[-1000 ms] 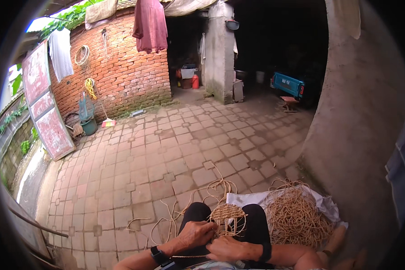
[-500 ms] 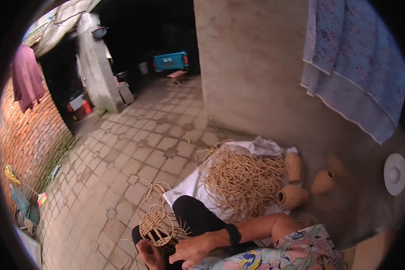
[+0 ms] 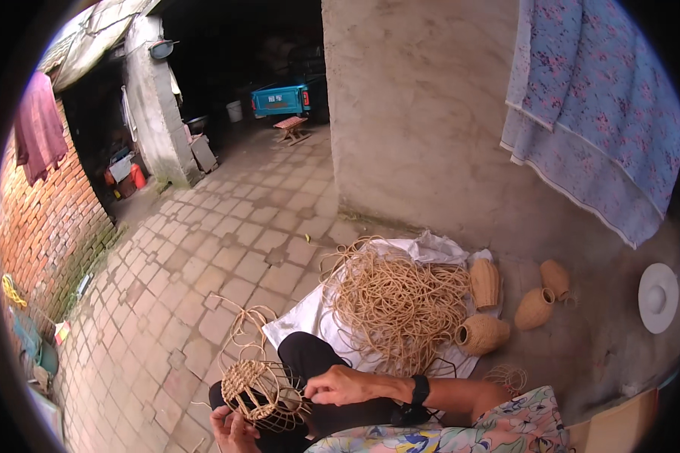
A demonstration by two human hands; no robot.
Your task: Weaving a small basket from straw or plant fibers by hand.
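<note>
Over the brick paving (image 3: 181,253) ahead and to my left, wide room is opening, though loose cords (image 3: 251,321) are looping across it just beyond the partly woven basket (image 3: 261,389). My left hand (image 3: 234,428) is crowding the basket's near left side, while bare spokes are bristling toward my right hand (image 3: 340,386), perhaps touching it; the detail is too small for telling. My right knee (image 3: 306,353) is standing between basket and cord heap (image 3: 400,309). Beyond the heap, a floor lane is running between two pairs of woven vases (image 3: 483,336).
</note>
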